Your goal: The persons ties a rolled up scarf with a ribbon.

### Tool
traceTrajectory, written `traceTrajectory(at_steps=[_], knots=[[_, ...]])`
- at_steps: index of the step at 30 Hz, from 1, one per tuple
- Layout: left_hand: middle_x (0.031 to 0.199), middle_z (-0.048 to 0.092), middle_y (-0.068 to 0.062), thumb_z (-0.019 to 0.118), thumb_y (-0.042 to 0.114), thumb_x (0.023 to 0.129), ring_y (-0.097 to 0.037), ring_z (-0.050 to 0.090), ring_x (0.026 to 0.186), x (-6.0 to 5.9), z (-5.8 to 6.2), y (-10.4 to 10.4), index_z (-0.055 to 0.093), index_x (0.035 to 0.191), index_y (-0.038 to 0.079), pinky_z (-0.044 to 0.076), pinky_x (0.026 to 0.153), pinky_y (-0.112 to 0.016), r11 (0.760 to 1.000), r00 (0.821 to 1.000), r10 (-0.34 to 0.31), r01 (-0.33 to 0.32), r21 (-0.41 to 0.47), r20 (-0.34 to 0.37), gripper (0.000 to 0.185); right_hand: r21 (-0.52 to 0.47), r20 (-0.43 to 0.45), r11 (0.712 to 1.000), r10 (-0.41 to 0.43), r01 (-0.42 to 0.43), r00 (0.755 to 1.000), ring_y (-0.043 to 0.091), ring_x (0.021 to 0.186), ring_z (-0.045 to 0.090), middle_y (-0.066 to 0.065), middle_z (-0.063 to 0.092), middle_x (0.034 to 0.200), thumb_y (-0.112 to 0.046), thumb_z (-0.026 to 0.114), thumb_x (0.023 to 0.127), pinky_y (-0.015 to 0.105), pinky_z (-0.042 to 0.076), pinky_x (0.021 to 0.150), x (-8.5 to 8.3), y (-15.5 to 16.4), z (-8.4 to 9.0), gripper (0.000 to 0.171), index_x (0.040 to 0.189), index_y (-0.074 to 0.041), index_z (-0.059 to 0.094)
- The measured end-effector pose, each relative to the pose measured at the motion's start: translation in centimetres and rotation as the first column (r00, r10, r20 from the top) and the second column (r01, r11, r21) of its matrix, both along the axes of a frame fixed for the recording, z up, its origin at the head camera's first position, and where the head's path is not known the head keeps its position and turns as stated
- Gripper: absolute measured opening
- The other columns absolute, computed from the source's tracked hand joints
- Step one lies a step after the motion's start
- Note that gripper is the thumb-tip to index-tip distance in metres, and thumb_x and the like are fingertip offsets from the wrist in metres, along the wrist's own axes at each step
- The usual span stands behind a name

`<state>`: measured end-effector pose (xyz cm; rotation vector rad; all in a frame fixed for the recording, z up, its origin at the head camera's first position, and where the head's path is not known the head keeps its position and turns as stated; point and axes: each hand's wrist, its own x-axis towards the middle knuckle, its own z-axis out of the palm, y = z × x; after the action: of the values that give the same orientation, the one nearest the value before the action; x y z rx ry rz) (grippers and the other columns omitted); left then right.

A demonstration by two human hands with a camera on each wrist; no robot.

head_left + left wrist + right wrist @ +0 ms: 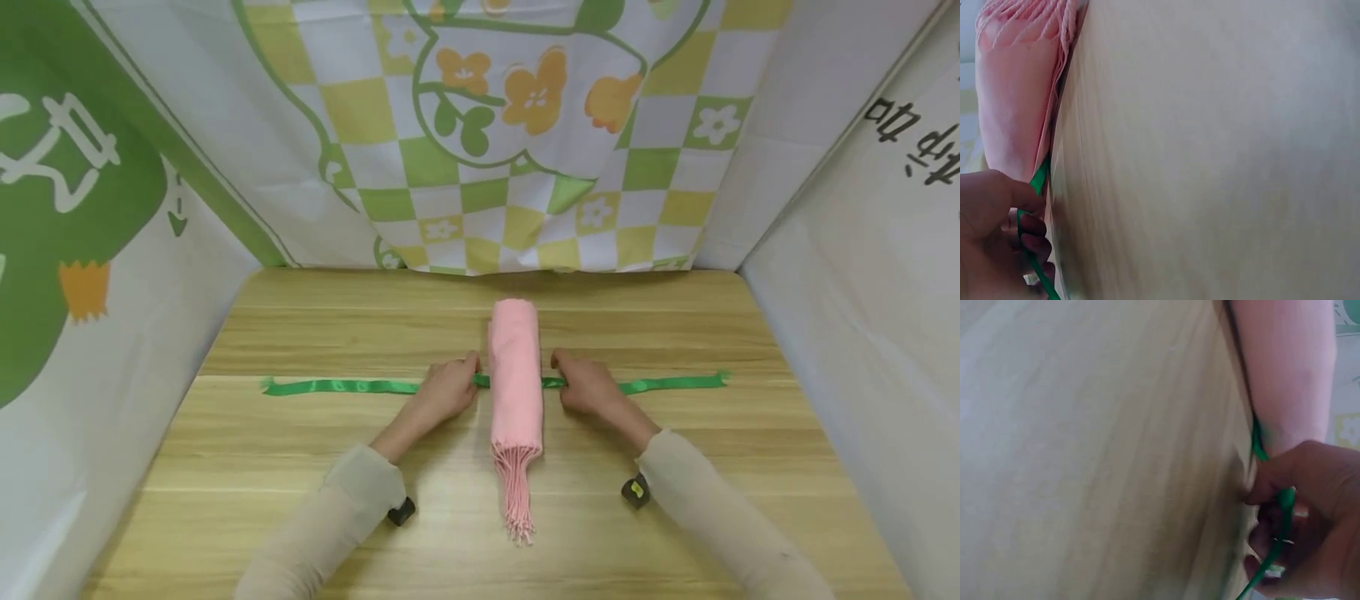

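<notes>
A pink scarf, rolled into a bundle, lies lengthwise on the wooden table with its fringe toward me. Under it runs a green ribbon, stretched out to both sides with frayed ends. My left hand pinches the ribbon close to the roll's left side; in the left wrist view the strip passes between thumb and curled fingers. On the other side, my right hand grips the ribbon just beside the roll, and the right wrist view shows the green strip trailing across the palm. The scarf covers the ribbon's middle.
The wooden table reaches a checked, flower-printed cloth hanging at the back. White printed panels close in the right side, and a green and white panel stands at the left. Small dark devices sit at both sleeve cuffs.
</notes>
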<state>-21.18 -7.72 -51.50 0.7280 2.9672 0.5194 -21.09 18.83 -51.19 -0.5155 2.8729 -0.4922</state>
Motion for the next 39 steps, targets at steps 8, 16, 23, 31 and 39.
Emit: traceTrajectory(at_steps=[8, 16, 23, 31, 39], knots=[[0.098, 0.067, -0.012, 0.063, 0.011, 0.091, -0.034, 0.062, 0.095, 0.3, -0.7, 1.0, 0.065, 0.100, 0.011, 0.041, 0.079, -0.050, 0.973, 0.975, 0.221, -0.221, 0.066, 0.003, 0.009, 0.063, -0.264, 0.980, -0.164, 0.186, 0.951, 0.044, 0.100, 0.059, 0.021, 0.067, 0.101, -0.005, 0.068, 0.078, 0.063, 0.046, 0.091, 0.3, -0.8, -0.7, 0.031, 0.108, -0.007, 0.059], [0.100, 0.051, -0.017, 0.075, 0.017, 0.084, -0.033, 0.048, 0.093, 1.0, -0.8, 1.1, 0.052, 0.099, 0.002, 0.038, 0.076, -0.043, 0.892, 0.911, 0.412, -0.402, 0.208, -0.004, 0.031, -0.113, -0.294, 0.930, -0.369, 0.351, 0.882, 0.040, 0.085, 0.053, 0.023, 0.054, 0.092, -0.013, 0.077, 0.080, 0.047, 0.048, 0.070, 0.7, -1.7, -0.9, 0.047, 0.113, 0.002, 0.046], [0.052, 0.039, 0.003, 0.072, 0.031, 0.089, -0.014, 0.039, 0.047, 1.7, 0.0, 0.7, 0.042, 0.057, 0.015, 0.033, 0.041, -0.027, 0.869, 0.889, 0.446, -0.457, 0.189, 0.100, 0.047, -0.245, -0.131, 0.840, -0.523, 0.483, 0.842, 0.025, 0.053, 0.052, 0.009, 0.055, 0.067, -0.025, 0.075, 0.088, 0.031, 0.039, 0.040, 1.5, -1.7, -0.4, 0.044, 0.108, -0.004, 0.042], [0.047, 0.034, 0.007, 0.062, 0.037, 0.095, -0.009, 0.030, 0.042, 2.1, -0.2, 0.2, 0.045, 0.053, 0.014, 0.025, 0.039, -0.022, 0.827, 0.868, 0.387, -0.476, 0.298, 0.312, 0.051, -0.486, 0.135, 0.705, -0.523, 0.516, 0.842, 0.010, 0.048, 0.045, 0.000, 0.056, 0.052, -0.024, 0.066, 0.092, 0.022, 0.036, 0.044, 2.1, -1.3, -1.0, 0.034, 0.068, 0.000, 0.068], [0.096, 0.073, -0.014, 0.055, 0.030, 0.102, -0.027, 0.069, 0.089, 2.4, -0.8, 1.1, 0.065, 0.114, 0.003, 0.057, 0.081, -0.041, 0.760, 0.909, 0.212, -0.385, 0.524, 0.360, 0.030, -0.706, 0.536, 0.309, -0.356, 0.637, 0.766, 0.006, 0.056, 0.051, 0.002, 0.065, 0.069, -0.012, 0.052, 0.103, 0.017, 0.039, 0.049, 2.7, -2.3, -0.9, 0.033, 0.108, 0.017, 0.065]])
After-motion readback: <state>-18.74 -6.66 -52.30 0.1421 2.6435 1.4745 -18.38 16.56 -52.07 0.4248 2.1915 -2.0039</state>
